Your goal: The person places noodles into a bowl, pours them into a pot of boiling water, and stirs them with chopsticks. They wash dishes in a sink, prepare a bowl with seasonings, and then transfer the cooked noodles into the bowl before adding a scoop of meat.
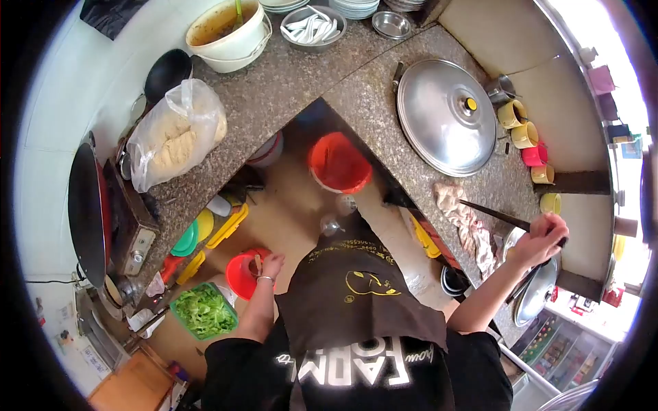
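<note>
On the right, my right hand [546, 236] is closed round the end of a long dark stick-like tool [495, 214]. The tool's far tip reaches a crumpled, stained cloth [469, 229] on the counter. My left hand [270, 265], with a bracelet at the wrist, hangs low beside a red container [243, 274]; its fingers are too small to make out clearly. A large round metal lid [442, 116] with a yellow-topped knob lies on the counter beyond the cloth. Near my right forearm is a smaller metal lid [537, 294].
A speckled counter [291, 89] bends round in front. It bears a bag of pale food [175, 144], a white bucket [226, 34] and a bowl of spoons [313, 31]. Below are an orange-red bucket [339, 163] and a basket of greens [204, 312]. Cups [524, 135] line the right wall.
</note>
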The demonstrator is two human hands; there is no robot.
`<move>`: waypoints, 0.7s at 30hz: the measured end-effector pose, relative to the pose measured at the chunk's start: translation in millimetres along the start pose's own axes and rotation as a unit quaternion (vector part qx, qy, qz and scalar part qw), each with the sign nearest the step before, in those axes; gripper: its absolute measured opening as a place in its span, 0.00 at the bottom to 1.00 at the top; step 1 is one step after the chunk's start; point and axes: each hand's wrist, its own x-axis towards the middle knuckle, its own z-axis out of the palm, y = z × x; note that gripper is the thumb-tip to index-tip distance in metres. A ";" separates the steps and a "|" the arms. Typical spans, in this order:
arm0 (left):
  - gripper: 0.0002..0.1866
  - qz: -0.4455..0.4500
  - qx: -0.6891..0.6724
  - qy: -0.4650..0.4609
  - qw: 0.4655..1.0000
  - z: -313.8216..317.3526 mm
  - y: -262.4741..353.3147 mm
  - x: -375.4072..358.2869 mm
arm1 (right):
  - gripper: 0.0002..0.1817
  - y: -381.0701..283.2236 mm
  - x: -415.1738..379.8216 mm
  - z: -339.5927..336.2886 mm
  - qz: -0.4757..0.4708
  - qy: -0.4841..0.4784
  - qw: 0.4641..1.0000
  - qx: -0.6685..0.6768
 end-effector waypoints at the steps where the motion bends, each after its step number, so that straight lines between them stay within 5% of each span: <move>1: 0.14 0.001 0.003 -0.003 1.000 -1.1 -15.2 6.6 | 0.22 5.3 -3.0 -4.3 0.000 0.004 1.000 -0.003; 5: 0.14 -0.050 -0.032 -0.037 0.998 -0.6 -56.3 30.7 | 0.22 23.6 -9.7 -17.9 0.032 0.004 0.999 0.020; 12: 0.15 -0.057 -0.045 -0.058 0.996 10.5 -4.9 37.6 | 0.23 23.7 -1.5 -22.8 0.048 0.020 0.998 0.037; 15: 0.14 -0.058 -0.094 -0.077 0.991 22.6 -10.2 58.8 | 0.22 23.7 -1.4 -15.3 -0.002 0.016 0.998 -0.056; 17: 0.13 -0.057 -0.099 -0.079 0.990 29.5 -6.8 65.8 | 0.21 29.1 -0.5 -20.7 0.039 -0.003 0.997 0.067; 21: 0.11 -0.069 -0.069 -0.102 0.990 36.9 9.4 73.5 | 0.22 29.8 -1.6 -2.7 0.019 -0.010 0.998 0.051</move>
